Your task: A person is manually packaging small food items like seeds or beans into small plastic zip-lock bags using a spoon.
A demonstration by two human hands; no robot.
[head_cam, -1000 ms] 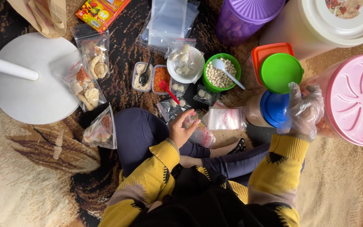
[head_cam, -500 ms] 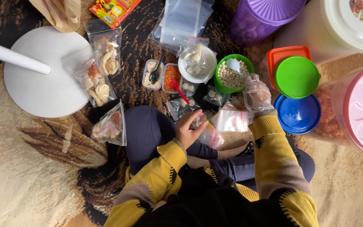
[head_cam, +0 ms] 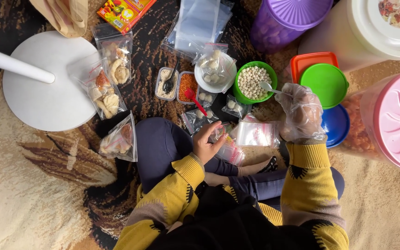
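My right hand (head_cam: 301, 111), in a clear plastic glove, grips the handle of a white spoon (head_cam: 268, 87) whose bowl rests in a green bowl (head_cam: 254, 82) of small pale round pieces. My left hand (head_cam: 208, 141), bare, holds a small clear zip bag (head_cam: 228, 149) above my knee. A larger clear zip bag (head_cam: 257, 134) lies between the two hands. Small filled bags (head_cam: 235, 106) lie just in front of my legs.
Two small tubs (head_cam: 178, 85) hold white and orange contents with spoons. A white bowl (head_cam: 215, 69) carries a bagged snack. Filled snack bags (head_cam: 109, 83) lie left beside a round white base (head_cam: 47, 83). Purple (head_cam: 288, 21), white (head_cam: 366, 32) and pink-lidded (head_cam: 390, 120) containers and stacked coloured lids (head_cam: 325, 83) stand right.
My right hand came left from the blue lid beside the pink-lidded container to the green bowl and took hold of the spoon. My left hand stayed at my knee with its small bag.
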